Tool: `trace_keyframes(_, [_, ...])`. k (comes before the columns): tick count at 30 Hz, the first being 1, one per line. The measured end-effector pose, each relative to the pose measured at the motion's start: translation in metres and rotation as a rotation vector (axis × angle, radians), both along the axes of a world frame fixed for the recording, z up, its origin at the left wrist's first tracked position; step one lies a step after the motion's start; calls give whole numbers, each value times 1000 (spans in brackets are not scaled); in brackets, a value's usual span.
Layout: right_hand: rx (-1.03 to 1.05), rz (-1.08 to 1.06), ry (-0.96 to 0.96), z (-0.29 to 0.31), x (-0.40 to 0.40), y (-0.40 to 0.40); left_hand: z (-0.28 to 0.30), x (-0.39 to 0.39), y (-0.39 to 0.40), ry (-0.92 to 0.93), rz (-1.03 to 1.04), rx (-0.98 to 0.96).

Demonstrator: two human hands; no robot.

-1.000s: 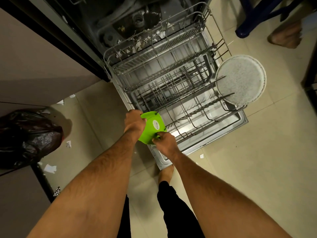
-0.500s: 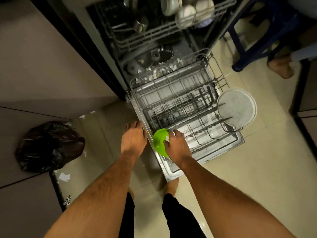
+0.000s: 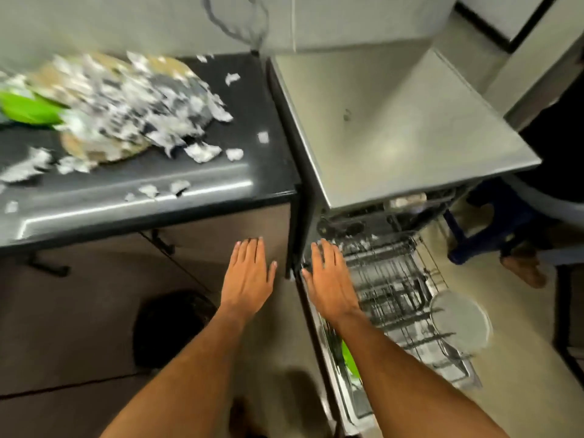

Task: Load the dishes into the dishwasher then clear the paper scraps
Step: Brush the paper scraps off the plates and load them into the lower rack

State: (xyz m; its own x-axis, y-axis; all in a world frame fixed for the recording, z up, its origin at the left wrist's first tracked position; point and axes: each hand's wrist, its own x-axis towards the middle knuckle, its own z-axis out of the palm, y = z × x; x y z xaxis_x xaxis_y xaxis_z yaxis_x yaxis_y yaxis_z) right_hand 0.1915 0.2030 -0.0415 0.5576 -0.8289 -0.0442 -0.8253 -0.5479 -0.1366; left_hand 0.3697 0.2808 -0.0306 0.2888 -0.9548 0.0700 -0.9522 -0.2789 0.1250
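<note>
Green plastic showed in two places: one green dish [image 3: 350,361] stood in the near end of the lower rack [image 3: 392,289], largely hidden behind the right forearm, and another green dish [image 3: 28,109] lay on the desk [image 3: 196,184] among the paper scraps [image 3: 132,99]. A pale round plate [image 3: 461,320] stood at the rack's right side. Loading therefore appeared partly done; the scraps were uncleared. The left hand [image 3: 248,276] and right hand [image 3: 328,279] were both flat, fingers extended, holding nothing. The desk's front edge overhung the cabinet, and the pulled-out rack narrowed the floor room beside a black bag [image 3: 170,327].
</note>
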Motion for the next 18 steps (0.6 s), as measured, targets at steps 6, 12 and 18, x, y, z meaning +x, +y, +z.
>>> trace_keyframes(6, [-169, 103, -142, 86, 98, -7, 83, 102, 19, -19, 141, -141])
trace_keyframes(12, [-236, 195, -131, 138, 179, -21, 135, 175, 26, -55, 276, -188])
trace_keyframes(18, [-274, 325, -168, 165, 261, -52, 150, 245, 11, -57, 381, -225])
